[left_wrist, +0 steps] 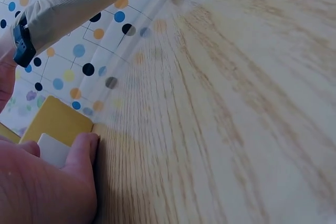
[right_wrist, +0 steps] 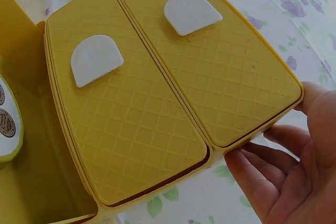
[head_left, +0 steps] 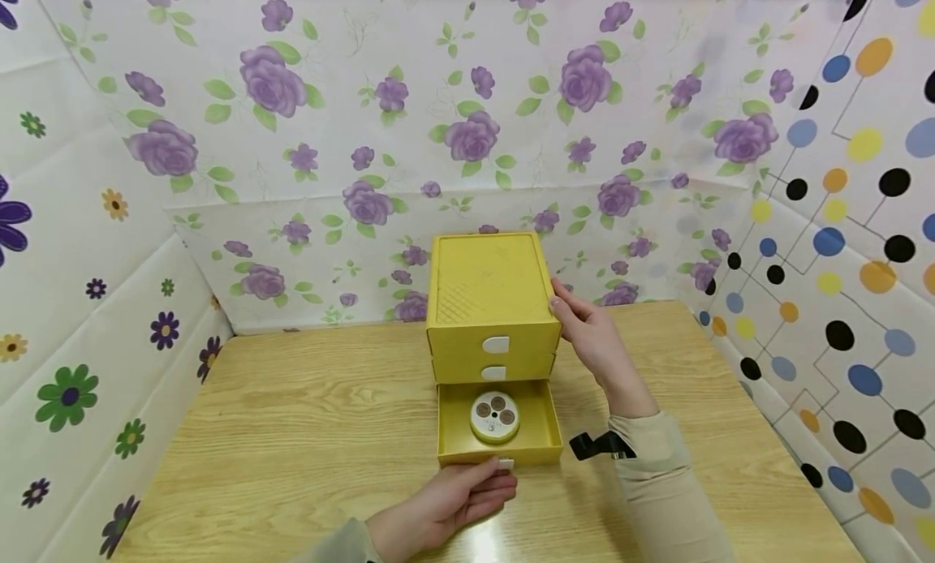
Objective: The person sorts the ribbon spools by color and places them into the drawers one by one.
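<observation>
A small yellow drawer cabinet [head_left: 489, 279] stands on the wooden table, its bottom drawer [head_left: 454, 433] pulled out. Inside that drawer lies a round white disc [head_left: 494, 417] with a yellow-green rim and brown circles on its face. My left hand [head_left: 449, 506] is at the drawer's front and pinches its white handle [left_wrist: 53, 150] between thumb and fingers. Against the cabinet's right side rests my right hand [head_left: 595, 344], fingers loosely extended, thumb by the upper edge. In the right wrist view the upper two drawers [right_wrist: 131, 129] are closed, each with a white tab handle [right_wrist: 97, 60].
Bare wood of the table [head_left: 314, 425] extends on both sides of the cabinet. Behind it hangs a purple-flowered wall sheet [head_left: 351, 141]; a dotted sheet [head_left: 825, 247] bounds the right side and another flowered sheet [head_left: 95, 303] the left. A black strap [head_left: 602, 445] sticks out at the right wrist.
</observation>
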A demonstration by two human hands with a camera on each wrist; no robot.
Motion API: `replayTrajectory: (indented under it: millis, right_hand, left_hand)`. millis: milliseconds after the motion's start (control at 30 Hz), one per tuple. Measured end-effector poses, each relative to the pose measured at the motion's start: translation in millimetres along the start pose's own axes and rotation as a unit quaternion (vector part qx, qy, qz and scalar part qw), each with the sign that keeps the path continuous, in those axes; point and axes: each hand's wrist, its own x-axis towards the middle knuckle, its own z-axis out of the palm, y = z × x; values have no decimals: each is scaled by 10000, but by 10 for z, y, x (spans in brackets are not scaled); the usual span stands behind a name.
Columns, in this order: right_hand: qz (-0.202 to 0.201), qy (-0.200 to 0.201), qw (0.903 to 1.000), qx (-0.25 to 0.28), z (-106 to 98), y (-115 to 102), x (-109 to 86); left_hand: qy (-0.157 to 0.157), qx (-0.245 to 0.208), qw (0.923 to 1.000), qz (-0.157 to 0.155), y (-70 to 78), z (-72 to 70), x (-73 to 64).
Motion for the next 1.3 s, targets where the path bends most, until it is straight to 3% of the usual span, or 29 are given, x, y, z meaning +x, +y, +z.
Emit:
replayTrajectory:
  millis: [933,1300]
  right_hand:
    - [42,-35,10000,53,5,8,3]
    - [27,-16,10000,10,-6,6,14]
  left_hand:
    - [144,38,9999,80,95,-25,109]
    - [317,-135,9988,350,261,-48,377]
